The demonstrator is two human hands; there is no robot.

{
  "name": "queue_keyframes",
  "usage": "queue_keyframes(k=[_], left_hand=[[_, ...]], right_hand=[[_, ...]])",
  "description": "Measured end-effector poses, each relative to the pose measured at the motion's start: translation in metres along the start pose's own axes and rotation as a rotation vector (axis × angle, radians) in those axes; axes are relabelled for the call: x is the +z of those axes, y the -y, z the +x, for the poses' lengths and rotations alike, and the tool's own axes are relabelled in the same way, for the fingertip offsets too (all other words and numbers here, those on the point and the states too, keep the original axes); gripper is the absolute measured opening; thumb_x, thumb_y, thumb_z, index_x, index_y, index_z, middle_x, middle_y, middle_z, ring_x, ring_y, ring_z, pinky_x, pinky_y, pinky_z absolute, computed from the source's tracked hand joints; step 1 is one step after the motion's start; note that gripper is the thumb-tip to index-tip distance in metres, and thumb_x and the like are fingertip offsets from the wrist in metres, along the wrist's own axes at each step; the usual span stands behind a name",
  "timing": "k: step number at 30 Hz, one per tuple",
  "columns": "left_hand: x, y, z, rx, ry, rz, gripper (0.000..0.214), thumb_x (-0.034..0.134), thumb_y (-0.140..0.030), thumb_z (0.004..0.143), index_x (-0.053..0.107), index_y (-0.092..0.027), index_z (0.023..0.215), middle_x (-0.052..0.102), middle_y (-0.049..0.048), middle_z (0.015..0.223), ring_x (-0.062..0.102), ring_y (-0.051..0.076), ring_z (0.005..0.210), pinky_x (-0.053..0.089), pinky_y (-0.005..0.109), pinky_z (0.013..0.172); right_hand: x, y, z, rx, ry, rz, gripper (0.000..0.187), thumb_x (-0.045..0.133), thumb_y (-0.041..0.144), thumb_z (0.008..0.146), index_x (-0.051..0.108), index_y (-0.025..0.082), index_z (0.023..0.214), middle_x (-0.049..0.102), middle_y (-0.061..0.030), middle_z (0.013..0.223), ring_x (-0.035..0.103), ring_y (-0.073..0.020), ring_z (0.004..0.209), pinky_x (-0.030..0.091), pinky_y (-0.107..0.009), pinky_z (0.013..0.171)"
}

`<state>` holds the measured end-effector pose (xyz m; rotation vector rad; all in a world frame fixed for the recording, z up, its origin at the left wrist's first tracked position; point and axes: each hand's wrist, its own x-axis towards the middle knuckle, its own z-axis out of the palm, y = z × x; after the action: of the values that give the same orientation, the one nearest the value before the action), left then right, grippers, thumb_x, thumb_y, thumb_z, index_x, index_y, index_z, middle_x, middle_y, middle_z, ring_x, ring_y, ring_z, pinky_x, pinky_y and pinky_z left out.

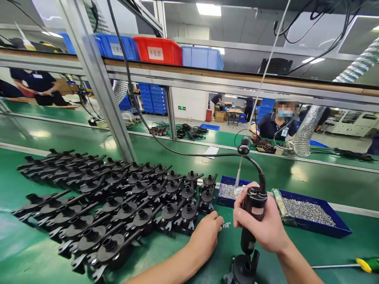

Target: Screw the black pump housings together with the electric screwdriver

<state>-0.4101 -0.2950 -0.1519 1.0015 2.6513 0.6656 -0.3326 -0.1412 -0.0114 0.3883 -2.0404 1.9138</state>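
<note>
My right hand (265, 227) is wrapped round a black electric screwdriver (251, 215), held upright with its tip down on a black plastic part (244, 269) at the bottom of the view. A cable runs from the tool's top up and to the left. My left hand (207, 232) rests on the green mat with fingers curled, beside a small cluster of loose screws (226, 225). It is close to the nearest black part in the rows.
Several rows of black plastic parts (118, 205) cover the green bench (310, 185) to the left. A blue tray of screws (308, 215) lies to the right. A yellow-handled screwdriver (365, 264) lies at the far right. A person (276, 124) works across the bench.
</note>
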Motion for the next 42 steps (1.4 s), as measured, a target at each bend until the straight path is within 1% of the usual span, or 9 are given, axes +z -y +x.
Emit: queue_keyframes(k=[3, 7, 13, 18, 22, 26, 31, 36, 42], left_hand=[[-0.003, -0.002, 0.001, 0.023, 0.009, 0.029, 0.028, 0.05, -0.012, 0.105, 0.076, -0.02, 0.107, 0.069, 0.0078, 0.109, 0.07, 0.023, 0.099, 0.049, 0.03, 0.086], [-0.005, -0.007, 0.006, -0.007, 0.035, 0.073, 0.03, 0.048, -0.012, 0.105, 0.076, -0.019, 0.1, 0.068, 0.0078, 0.107, 0.07, 0.021, 0.091, 0.049, 0.03, 0.082], [-0.005, -0.019, -0.004, -0.018, 0.038, 0.098, 0.038, 0.038, 0.001, 0.098, 0.07, -0.014, 0.111, 0.069, 0.0145, 0.118, 0.066, 0.028, 0.113, 0.048, 0.036, 0.099], [-0.001, -0.021, -0.021, 0.032, 0.088, -0.418, 0.018, 0.048, -0.022, 0.104, 0.059, -0.021, 0.09, 0.067, 0.0019, 0.089, 0.059, 0.02, 0.084, 0.043, 0.03, 0.076], [0.005, -0.021, -0.025, -0.041, 0.273, -0.735, 0.031, 0.058, -0.041, 0.096, 0.05, -0.022, 0.074, 0.05, -0.0044, 0.068, 0.044, 0.015, 0.068, 0.034, 0.028, 0.065], [0.008, -0.024, -0.026, -0.143, 0.391, -0.869, 0.039, 0.063, -0.049, 0.087, 0.045, -0.023, 0.064, 0.036, -0.0071, 0.056, 0.03, 0.012, 0.056, 0.023, 0.028, 0.056], [0.006, -0.023, -0.029, -0.192, 0.456, -0.865, 0.029, 0.061, -0.039, 0.071, 0.042, -0.024, 0.055, 0.029, -0.008, 0.048, 0.021, 0.009, 0.046, 0.016, 0.03, 0.049], [-0.008, -0.022, -0.03, -0.322, 0.533, -0.946, 0.014, 0.057, -0.037, 0.059, 0.052, -0.024, 0.06, 0.046, -0.0055, 0.054, 0.041, 0.011, 0.044, 0.028, 0.027, 0.044], [-0.041, -0.021, -0.04, -0.447, 0.594, -1.185, 0.035, 0.075, -0.03, 0.048, 0.074, -0.019, 0.081, 0.066, -0.0011, 0.075, 0.058, 0.013, 0.065, 0.043, 0.026, 0.058]], right_hand=[[-0.005, 0.007, -0.001, -0.003, 0.0, -0.107, 0.021, 0.077, 0.031, 0.097, 0.058, 0.024, 0.098, 0.067, 0.0012, 0.079, 0.067, -0.0174, 0.06, 0.056, -0.032, 0.06], [-0.006, 0.023, -0.005, -0.023, -0.13, 0.003, 0.026, 0.081, 0.031, 0.096, 0.057, 0.025, 0.102, 0.068, 0.0021, 0.079, 0.068, -0.0179, 0.059, 0.055, -0.032, 0.058], [0.003, 0.036, -0.015, -0.059, -0.225, 0.142, 0.025, 0.081, 0.032, 0.096, 0.057, 0.026, 0.101, 0.067, 0.0027, 0.079, 0.068, -0.0174, 0.057, 0.053, -0.03, 0.051], [0.009, 0.024, -0.016, -0.096, -0.155, 0.162, 0.022, 0.079, 0.03, 0.098, 0.058, 0.025, 0.102, 0.067, 0.0017, 0.079, 0.068, -0.0167, 0.058, 0.057, -0.031, 0.057], [0.013, 0.014, -0.015, -0.098, -0.116, 0.166, 0.022, 0.08, 0.028, 0.097, 0.059, 0.025, 0.103, 0.069, 0.0019, 0.081, 0.069, -0.0155, 0.057, 0.058, -0.028, 0.055], [0.012, 0.014, -0.015, -0.091, -0.092, 0.147, 0.021, 0.078, 0.026, 0.098, 0.058, 0.025, 0.105, 0.069, 0.0022, 0.081, 0.07, -0.0151, 0.058, 0.059, -0.028, 0.056], [0.012, 0.015, -0.018, -0.083, -0.099, 0.133, 0.022, 0.078, 0.025, 0.099, 0.057, 0.025, 0.107, 0.069, 0.0017, 0.082, 0.07, -0.0154, 0.059, 0.06, -0.028, 0.057], [0.015, 0.015, -0.018, -0.1, -0.102, 0.096, 0.02, 0.077, 0.025, 0.099, 0.058, 0.025, 0.104, 0.068, 0.0013, 0.08, 0.069, -0.0167, 0.058, 0.058, -0.029, 0.055], [0.017, 0.014, -0.018, -0.124, -0.115, 0.071, 0.02, 0.077, 0.023, 0.099, 0.059, 0.026, 0.106, 0.068, 0.0024, 0.081, 0.069, -0.015, 0.058, 0.056, -0.027, 0.055]])
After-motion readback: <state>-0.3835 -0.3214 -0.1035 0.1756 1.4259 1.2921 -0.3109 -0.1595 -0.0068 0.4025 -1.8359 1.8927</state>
